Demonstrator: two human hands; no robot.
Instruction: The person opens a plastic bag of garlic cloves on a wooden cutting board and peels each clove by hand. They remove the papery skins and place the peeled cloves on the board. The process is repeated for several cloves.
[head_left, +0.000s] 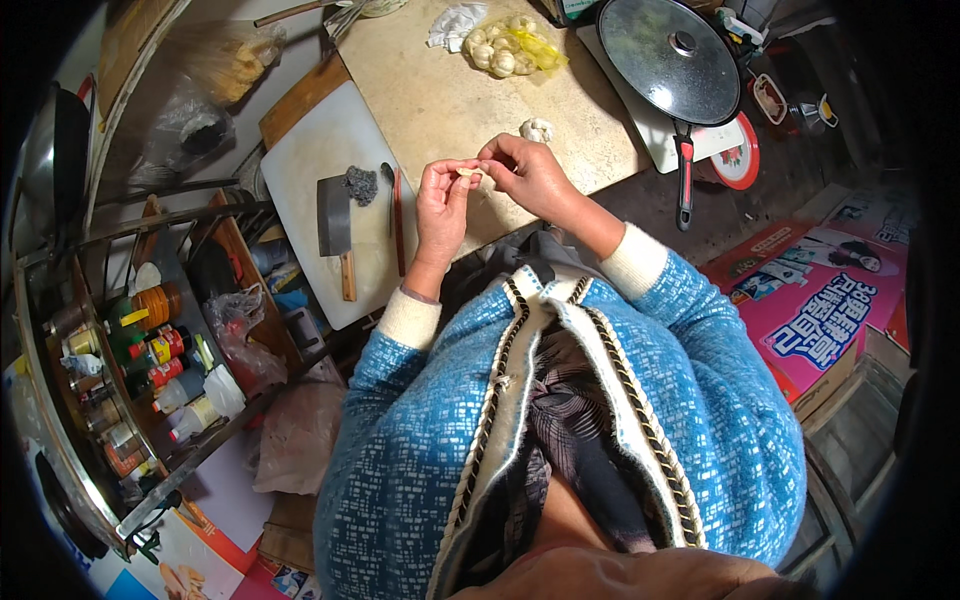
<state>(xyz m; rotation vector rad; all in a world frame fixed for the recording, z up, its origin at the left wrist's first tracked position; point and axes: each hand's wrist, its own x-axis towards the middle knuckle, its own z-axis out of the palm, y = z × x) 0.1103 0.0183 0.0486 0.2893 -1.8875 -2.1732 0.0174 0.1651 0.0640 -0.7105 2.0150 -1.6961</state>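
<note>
Between the fingertips of my left hand (444, 210) is a small pale garlic clove (469, 172). My right hand (529, 174) meets it from the right, thumb and forefinger pinched at the clove's end; whether they grip the clove or its skin cannot be told. Just beyond my right hand a garlic bulb (536, 130) lies on the table (420, 90). Farther back is a yellow mesh bag of garlic bulbs (504, 49), beside a crumpled white tissue (456, 25).
Left of my hands, a white cutting board (300, 161) bears a cleaver (334, 217), a steel-wool scourer (361, 186) and chopsticks (398, 225). A lidded frying pan (671, 60) stands back right, its handle jutting towards me. A rack (180, 217) with bottles stands at left.
</note>
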